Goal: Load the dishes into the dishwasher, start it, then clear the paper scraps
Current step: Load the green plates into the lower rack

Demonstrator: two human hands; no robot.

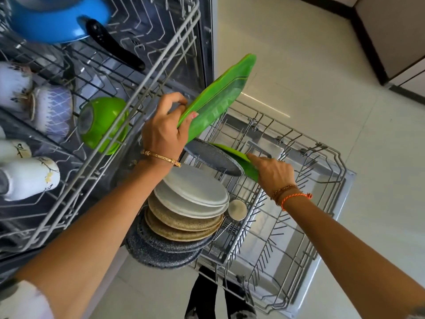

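My left hand point(164, 130) grips a long green leaf-shaped plate point(220, 95) by its near end and holds it tilted above the lower rack point(305, 222). My right hand point(273, 171) holds a second green plate point(239, 158) at the rack's far side, against a dark speckled plate point(213, 158). A row of plates stands in the lower rack: white plates point(193, 192), beige ones point(181, 224) and dark speckled ones point(161, 252).
The upper rack point(147, 81) is pulled out at left, holding a blue pan point(57, 19) with a black handle, a green bowl point(103, 124) and several white mugs point(27, 176). A small steel cup point(237, 209) sits beside the plates. Pale floor tiles lie at right.
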